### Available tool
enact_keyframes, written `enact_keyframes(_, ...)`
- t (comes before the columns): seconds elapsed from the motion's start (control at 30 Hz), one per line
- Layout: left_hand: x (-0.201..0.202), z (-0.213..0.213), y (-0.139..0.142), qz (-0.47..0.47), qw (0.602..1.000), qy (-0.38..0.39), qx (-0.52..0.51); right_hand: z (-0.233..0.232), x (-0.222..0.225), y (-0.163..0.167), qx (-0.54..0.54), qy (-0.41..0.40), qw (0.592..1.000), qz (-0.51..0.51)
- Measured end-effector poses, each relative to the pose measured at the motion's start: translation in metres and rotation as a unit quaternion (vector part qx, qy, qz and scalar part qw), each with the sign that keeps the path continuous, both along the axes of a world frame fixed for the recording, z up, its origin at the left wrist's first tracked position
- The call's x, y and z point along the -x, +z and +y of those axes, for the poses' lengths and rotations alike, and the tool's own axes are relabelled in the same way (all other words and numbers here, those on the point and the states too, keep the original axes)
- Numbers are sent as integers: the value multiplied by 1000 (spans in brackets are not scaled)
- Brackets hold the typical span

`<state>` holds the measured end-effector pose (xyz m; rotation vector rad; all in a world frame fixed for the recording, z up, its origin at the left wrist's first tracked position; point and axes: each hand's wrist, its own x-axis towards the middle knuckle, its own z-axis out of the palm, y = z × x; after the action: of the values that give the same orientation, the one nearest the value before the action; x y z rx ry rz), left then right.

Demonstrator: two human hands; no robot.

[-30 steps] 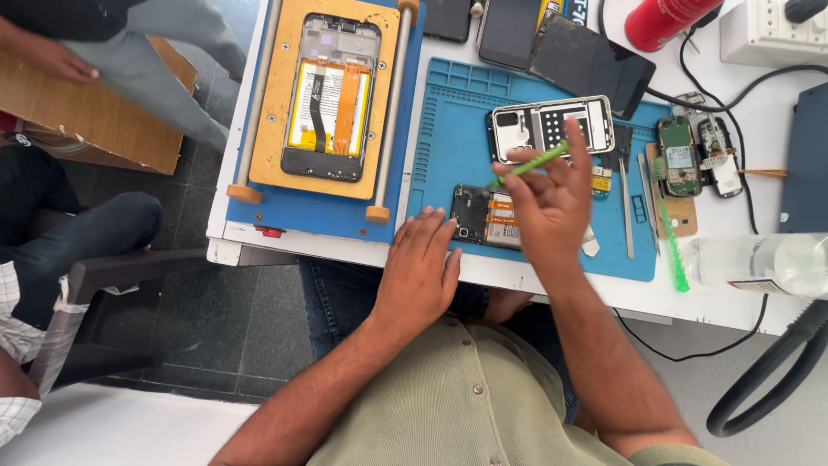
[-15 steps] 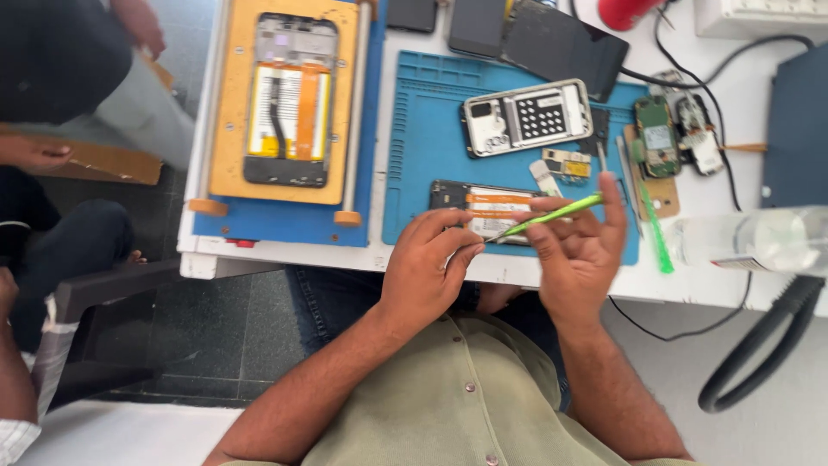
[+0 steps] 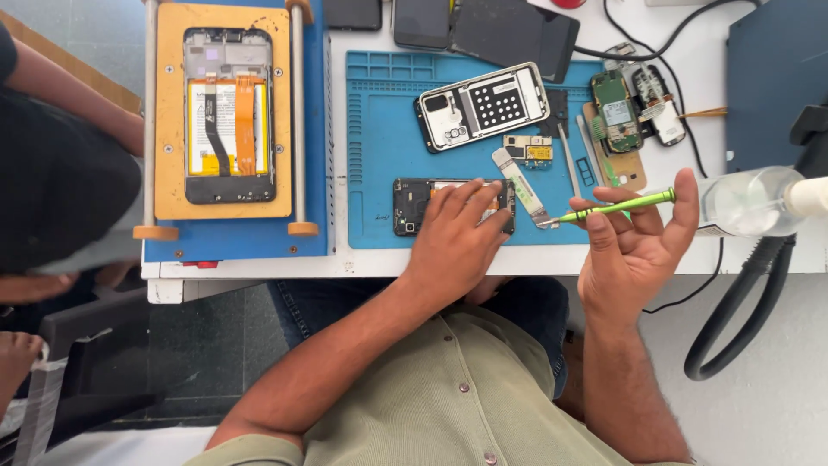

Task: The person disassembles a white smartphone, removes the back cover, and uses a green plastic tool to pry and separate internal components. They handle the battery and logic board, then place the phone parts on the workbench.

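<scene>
My left hand [image 3: 457, 237] rests on a small black opened phone [image 3: 411, 205] lying on the blue work mat [image 3: 379, 138], fingers spread over its right half. My right hand [image 3: 634, 246] holds a thin green screwdriver [image 3: 614, 208] between thumb and fingers, palm up, tip pointing left near a white flex strip [image 3: 521, 184]. Above lies an opened phone frame with a white inner plate [image 3: 481, 105]. A small circuit piece [image 3: 529, 150] sits just below it.
A yellow clamp jig holds a larger opened phone with battery [image 3: 228, 112] at left. Circuit boards [image 3: 616, 110], dark phone screens [image 3: 509, 30], cables, a clear bottle [image 3: 746, 198] and a black hose [image 3: 742, 298] lie at right. Another person's arm [image 3: 82, 95] is at far left.
My left hand moved from in front of my body onto the black phone. My right hand shifted right, still holding the green screwdriver. The view moved closer over the mat.
</scene>
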<state>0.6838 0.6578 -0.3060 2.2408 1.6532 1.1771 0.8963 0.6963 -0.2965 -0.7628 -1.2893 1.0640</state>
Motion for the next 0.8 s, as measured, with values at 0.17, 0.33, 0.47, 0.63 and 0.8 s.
enact_keyframes(0.17, 38, -37, 9, -36, 998, 41, 43, 5, 19, -4, -2, 29, 999, -24)
enact_keyframes(0.33, 63, -61, 3, -67, 988, 107, 87, -4, 62, -13, 16, 102, 993, -56)
enact_keyframes(0.47, 71, -64, -7, -67, 985, 126, 99, -14, 98, -25, -70, 163, 978, -112)
enact_keyframes(0.63, 75, -66, -12, -58, 984, 140, 93, -15, 115, -26, -148, 187, 959, -155)
enact_keyframes(0.8, 74, -64, -12, -28, 983, 161, 85, -16, 114, -23, -171, 167, 951, -195)
